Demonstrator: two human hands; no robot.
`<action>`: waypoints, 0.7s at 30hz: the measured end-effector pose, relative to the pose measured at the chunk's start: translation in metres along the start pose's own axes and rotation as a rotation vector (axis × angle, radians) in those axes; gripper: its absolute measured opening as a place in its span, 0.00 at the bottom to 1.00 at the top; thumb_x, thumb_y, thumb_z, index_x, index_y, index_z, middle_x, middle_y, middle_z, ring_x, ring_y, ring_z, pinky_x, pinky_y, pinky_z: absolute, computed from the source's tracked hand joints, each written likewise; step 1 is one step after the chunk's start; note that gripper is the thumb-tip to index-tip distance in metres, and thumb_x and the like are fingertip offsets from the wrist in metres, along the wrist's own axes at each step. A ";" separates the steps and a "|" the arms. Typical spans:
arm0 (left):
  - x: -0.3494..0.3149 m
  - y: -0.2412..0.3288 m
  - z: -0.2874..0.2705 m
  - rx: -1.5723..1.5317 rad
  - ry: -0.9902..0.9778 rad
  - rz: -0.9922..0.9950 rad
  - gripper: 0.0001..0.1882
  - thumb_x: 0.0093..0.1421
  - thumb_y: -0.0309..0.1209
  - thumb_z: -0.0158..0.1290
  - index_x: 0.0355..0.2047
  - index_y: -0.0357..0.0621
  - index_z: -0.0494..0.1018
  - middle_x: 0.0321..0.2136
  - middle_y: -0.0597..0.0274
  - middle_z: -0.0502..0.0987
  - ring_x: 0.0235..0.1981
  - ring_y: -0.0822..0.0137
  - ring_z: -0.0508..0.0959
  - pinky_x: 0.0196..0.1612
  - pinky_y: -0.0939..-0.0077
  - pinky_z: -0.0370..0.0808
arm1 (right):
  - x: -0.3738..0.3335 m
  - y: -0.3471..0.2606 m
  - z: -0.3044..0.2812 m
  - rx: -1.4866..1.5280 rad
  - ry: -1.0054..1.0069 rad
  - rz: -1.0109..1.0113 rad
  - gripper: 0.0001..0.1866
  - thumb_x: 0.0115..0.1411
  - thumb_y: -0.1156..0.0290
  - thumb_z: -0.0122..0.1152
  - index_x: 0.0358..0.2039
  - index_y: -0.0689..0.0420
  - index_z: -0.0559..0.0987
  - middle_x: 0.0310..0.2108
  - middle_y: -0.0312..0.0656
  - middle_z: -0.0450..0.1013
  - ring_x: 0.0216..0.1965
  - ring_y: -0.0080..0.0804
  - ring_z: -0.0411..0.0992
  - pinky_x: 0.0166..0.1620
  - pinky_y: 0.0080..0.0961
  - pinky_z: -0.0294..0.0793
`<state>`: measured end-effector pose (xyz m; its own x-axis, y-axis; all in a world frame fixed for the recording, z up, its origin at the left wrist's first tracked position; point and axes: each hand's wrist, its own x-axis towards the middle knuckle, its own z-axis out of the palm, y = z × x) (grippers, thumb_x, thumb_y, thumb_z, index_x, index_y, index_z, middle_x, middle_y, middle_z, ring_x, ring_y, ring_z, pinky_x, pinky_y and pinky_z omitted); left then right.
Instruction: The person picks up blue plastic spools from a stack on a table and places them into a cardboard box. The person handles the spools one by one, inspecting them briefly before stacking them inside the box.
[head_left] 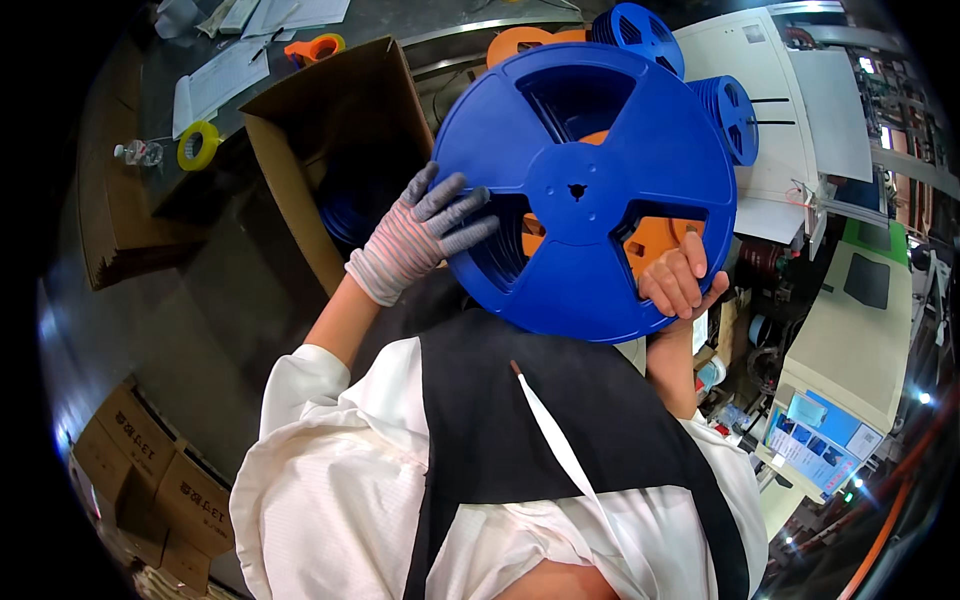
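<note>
A stack of large blue plastic reels (575, 265) is in front of my chest, its round face toward me, with a small hub hole and wedge-shaped windows. My left hand (425, 232), in a striped grey-fingered glove, lies against the stack's left rim. Its fingers are stretched and apart over the top reel's face. My right hand (680, 280) is bare. It is closed around the rim at the lower right, with fingers bent at a window. Orange reels (660, 240) show through the windows behind the blue ones.
An open cardboard box (275, 190) with blue reels inside stands at my left. Yellow tape (199, 146), an orange tape dispenser (315, 48) and papers (220, 85) lie on the dark table. Smaller blue reels (730, 118) sit at the far right, near a beige machine (850, 330). Cartons (150, 470) stand lower left.
</note>
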<state>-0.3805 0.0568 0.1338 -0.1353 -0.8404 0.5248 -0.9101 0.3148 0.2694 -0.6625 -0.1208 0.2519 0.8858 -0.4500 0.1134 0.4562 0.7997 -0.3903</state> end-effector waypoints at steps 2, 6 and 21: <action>-0.002 0.003 -0.006 0.001 -0.022 0.016 0.20 0.48 0.29 0.56 0.44 0.56 0.74 0.54 0.61 0.69 0.56 0.55 0.68 0.61 0.51 0.65 | 0.003 0.000 0.001 -0.009 -0.042 0.044 0.15 0.60 0.59 0.60 0.31 0.55 0.66 0.11 0.28 0.63 0.10 0.16 0.62 0.16 0.13 0.60; -0.006 0.007 -0.022 0.005 -0.096 0.009 0.18 0.48 0.27 0.55 0.42 0.52 0.73 0.53 0.59 0.69 0.57 0.54 0.68 0.58 0.56 0.70 | 0.006 0.001 -0.002 0.002 -0.057 0.070 0.16 0.61 0.59 0.60 0.31 0.55 0.66 0.11 0.28 0.63 0.11 0.16 0.63 0.16 0.13 0.60; -0.050 0.022 0.013 -0.735 0.051 -0.523 0.15 0.51 0.14 0.51 0.39 0.42 0.72 0.48 0.48 0.75 0.51 0.49 0.75 0.54 0.65 0.72 | 0.031 0.016 0.001 -0.195 0.411 0.014 0.26 0.62 0.56 0.58 0.52 0.61 0.65 0.32 0.35 0.70 0.33 0.22 0.70 0.38 0.24 0.71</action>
<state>-0.3987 0.0997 0.1031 0.2591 -0.9403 0.2205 -0.3680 0.1150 0.9227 -0.6280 -0.1215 0.2501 0.7665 -0.5913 -0.2505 0.3846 0.7351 -0.5584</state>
